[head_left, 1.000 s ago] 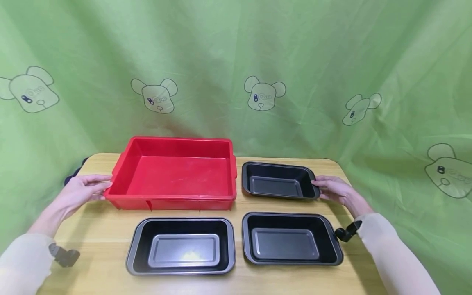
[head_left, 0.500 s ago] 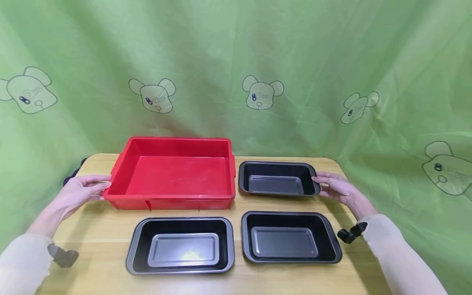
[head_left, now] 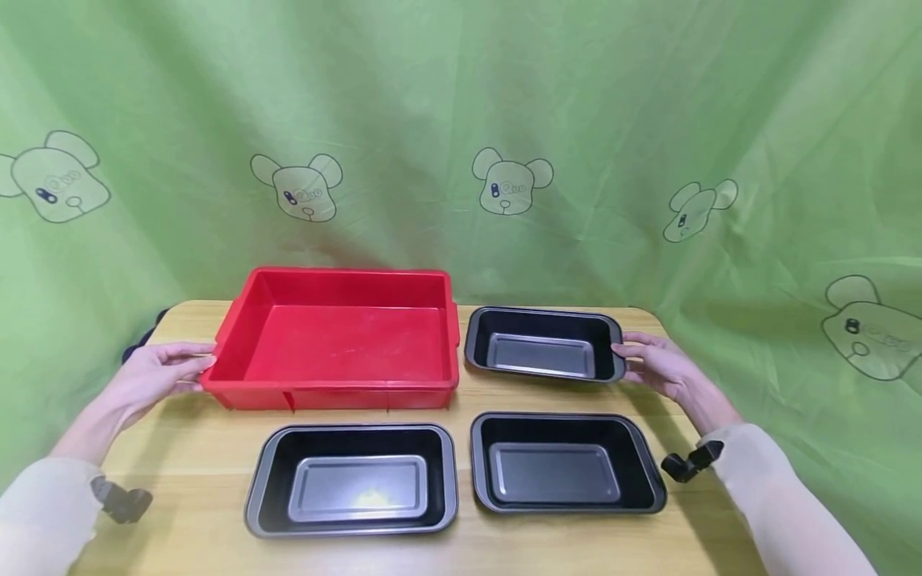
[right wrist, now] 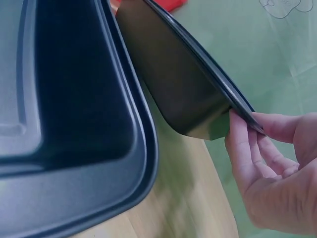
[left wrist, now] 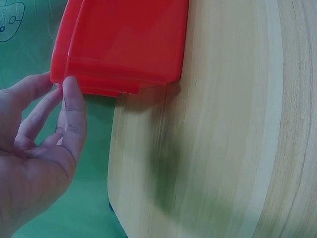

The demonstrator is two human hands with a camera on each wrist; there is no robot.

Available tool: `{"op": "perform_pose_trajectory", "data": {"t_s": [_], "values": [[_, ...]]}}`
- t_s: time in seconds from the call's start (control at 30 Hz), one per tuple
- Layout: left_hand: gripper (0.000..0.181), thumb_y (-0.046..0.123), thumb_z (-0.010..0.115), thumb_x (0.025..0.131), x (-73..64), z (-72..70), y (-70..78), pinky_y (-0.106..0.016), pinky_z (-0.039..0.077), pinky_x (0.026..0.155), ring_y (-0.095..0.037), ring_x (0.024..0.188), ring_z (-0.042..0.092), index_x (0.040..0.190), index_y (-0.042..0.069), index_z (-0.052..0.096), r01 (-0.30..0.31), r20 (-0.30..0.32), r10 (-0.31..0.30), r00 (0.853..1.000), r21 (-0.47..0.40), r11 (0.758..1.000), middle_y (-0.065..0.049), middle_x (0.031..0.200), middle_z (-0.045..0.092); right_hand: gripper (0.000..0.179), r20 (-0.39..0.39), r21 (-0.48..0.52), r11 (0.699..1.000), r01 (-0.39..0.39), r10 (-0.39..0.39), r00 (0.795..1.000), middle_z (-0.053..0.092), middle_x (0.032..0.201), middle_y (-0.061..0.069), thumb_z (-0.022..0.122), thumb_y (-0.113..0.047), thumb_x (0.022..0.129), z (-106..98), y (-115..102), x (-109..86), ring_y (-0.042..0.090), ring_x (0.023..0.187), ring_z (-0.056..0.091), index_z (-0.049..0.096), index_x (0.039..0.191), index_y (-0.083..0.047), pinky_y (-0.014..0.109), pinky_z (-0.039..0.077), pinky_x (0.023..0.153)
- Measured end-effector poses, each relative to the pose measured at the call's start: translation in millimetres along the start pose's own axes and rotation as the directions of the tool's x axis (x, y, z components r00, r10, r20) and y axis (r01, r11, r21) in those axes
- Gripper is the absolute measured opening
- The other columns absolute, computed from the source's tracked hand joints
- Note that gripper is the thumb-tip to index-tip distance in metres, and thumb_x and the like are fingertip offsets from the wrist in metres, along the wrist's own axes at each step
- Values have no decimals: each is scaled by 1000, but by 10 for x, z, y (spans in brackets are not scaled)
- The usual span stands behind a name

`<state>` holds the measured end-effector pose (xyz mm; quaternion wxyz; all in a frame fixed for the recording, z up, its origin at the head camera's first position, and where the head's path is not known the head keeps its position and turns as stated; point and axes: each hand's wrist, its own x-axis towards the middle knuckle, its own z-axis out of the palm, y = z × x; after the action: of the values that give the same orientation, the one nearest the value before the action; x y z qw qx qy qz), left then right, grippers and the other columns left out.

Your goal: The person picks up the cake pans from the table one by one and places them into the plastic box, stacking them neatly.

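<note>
A large red rectangular tray point(head_left: 346, 340) sits at the back left of the table. My left hand point(head_left: 160, 370) pinches its left edge; the left wrist view has the thumb and fingertips at the tray's corner point(left wrist: 111, 49). Right of the tray is a black loaf pan point(head_left: 540, 354). At its right end my right hand point(head_left: 661, 370) grips the rim between thumb and fingers. In the right wrist view this loaf pan point(right wrist: 173, 74) appears tilted. Two more loaf pans lie in front: one at the left point(head_left: 358, 488), one at the right point(head_left: 555, 472).
Everything stands on a light wooden table point(head_left: 461, 552). Behind and beside it hangs a green curtain point(head_left: 403, 104) with printed bear heads. Something dark point(head_left: 144, 336) shows past the table's left back edge.
My right hand has shifted the back loaf pan slightly away from me and to the left, and its tilt has changed. The left hand and red tray look nearly unmoved.
</note>
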<state>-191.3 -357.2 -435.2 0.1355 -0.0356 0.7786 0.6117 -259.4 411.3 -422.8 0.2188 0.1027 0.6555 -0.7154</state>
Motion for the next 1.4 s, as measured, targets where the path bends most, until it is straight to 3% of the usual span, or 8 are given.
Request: {"op": "perform_pose_trajectory", "data": {"t_s": [0.17,0.43,0.97,1.4], "values": [[28,18,71,102,0,-2,1,-24,66,80,-4,85,78,104,45,73,6,-1,-6,1000,5,1000,26,98,76,20,-32,10,1000,18,-18,999,74,86,-5,58,-3,106,17,-31,-87,11,74,73,65,103,-22,24,62,68],[28,17,70,102,2,0,-3,-24,66,81,-3,86,77,105,45,73,9,12,-9,1000,-2,1000,25,98,76,18,-66,84,995,60,-55,996,76,87,-3,62,-2,104,96,-107,-234,12,73,74,60,107,-19,24,64,69],[25,19,71,102,5,0,2,-25,66,81,-3,86,77,107,44,73,2,-1,-2,1000,33,999,26,97,75,21,-18,97,990,98,-96,995,77,95,-1,60,1,104,194,-414,-389,16,83,76,67,106,-18,29,66,78],[26,18,71,102,3,-2,1,-25,66,81,-2,86,77,107,43,73,-10,8,10,1000,36,999,26,98,75,18,-27,125,985,120,-117,993,78,93,1,62,1,103,512,-628,-415,16,82,76,65,106,-17,30,65,75]]}}
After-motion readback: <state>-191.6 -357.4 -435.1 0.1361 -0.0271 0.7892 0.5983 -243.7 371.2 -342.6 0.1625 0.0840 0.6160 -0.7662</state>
